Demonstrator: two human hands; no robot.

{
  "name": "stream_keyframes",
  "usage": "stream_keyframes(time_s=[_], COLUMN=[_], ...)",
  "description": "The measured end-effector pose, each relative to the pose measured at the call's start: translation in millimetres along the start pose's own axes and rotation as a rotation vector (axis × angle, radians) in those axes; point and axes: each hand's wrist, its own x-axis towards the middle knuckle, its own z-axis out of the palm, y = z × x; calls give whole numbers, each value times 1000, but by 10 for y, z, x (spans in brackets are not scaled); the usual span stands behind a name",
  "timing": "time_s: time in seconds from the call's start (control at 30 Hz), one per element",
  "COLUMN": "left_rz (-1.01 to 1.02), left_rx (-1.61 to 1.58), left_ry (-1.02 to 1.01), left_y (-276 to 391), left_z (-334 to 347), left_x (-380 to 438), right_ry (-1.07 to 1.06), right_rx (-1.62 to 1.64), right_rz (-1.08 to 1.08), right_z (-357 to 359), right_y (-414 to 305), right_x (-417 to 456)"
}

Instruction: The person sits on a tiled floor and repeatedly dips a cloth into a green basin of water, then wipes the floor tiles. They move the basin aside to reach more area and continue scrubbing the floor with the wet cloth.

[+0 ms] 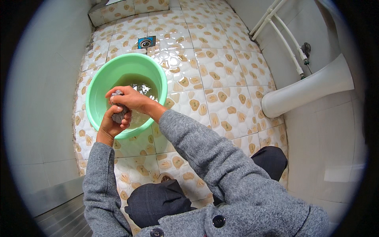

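A bunched grey cloth (pixel 119 114) is squeezed between both my hands above a light green plastic basin (pixel 99 74). My left hand (pixel 112 121) wraps its lower part, with the thumb across it. Around the upper end curl the fingers of my right hand (pixel 130 98). Murky brownish water (pixel 142 83) with bright reflections lies in the bottom of the basin, partly hidden by my hands and right wrist. The basin stands on the patterned tile floor.
Beyond the basin, a floor drain (pixel 145 43) sits in the wet tiles (pixel 177 65). A white ceramic pedestal (pixel 308 86) and white pipes (pixel 285 32) are at the right wall. The left wall (pixel 50 97) runs close beside the basin. A tiled ledge (pixel 124 10) is at the far end.
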Motion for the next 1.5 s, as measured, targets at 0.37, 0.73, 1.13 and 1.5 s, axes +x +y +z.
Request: stream_keyframes(time_s=[0.37, 0.73, 1.13, 1.5], left_rz=[90, 307, 231, 531], left_rx=[623, 1679, 824, 231], left_ry=[290, 831, 459, 263], left_y=[-88, -594, -242, -326], left_z=[-2, -359, 32, 506], left_x=[63, 319, 104, 444], right_ry=[276, 609, 593, 682], right_rx=[-585, -620, -362, 137], right_rz=[24, 379, 153, 94], right_z=[112, 369, -94, -535], right_y=[278, 513, 572, 63], right_x=[100, 52, -251, -1123])
